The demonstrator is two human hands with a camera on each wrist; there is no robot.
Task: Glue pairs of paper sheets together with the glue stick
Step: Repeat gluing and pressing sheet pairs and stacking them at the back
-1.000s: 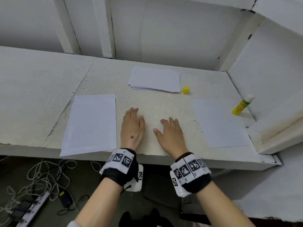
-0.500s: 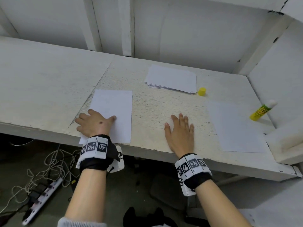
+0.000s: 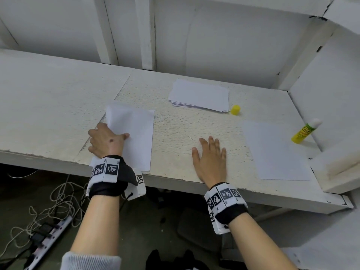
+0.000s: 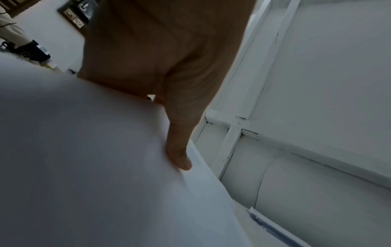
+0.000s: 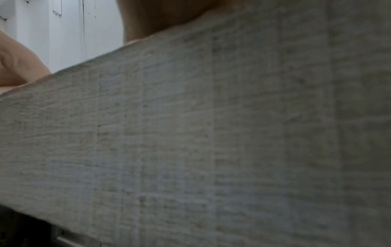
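Note:
A white sheet (image 3: 136, 133) lies at the left of the white table (image 3: 185, 125). My left hand (image 3: 109, 138) grips its left edge, thumb on top, and that side curls up off the table. In the left wrist view the thumb (image 4: 180, 150) presses on the lifted paper (image 4: 95, 158). My right hand (image 3: 211, 154) rests flat on bare table near the front edge, fingers straight, holding nothing. A second single sheet (image 3: 276, 151) lies at the right. The yellow glue stick (image 3: 304, 131) leans uncapped against the right wall, its yellow cap (image 3: 235, 110) apart from it.
A stack of white sheets (image 3: 198, 95) sits at the back centre, beside the cap. White walls close the table at the back and right. The right wrist view shows only the table's front edge (image 5: 211, 133). Cables and a power strip (image 3: 48, 242) lie on the floor.
My left hand slid left from the table's middle onto the left sheet, took hold of its left edge and lifted that side. The right hand stayed flat on the table.

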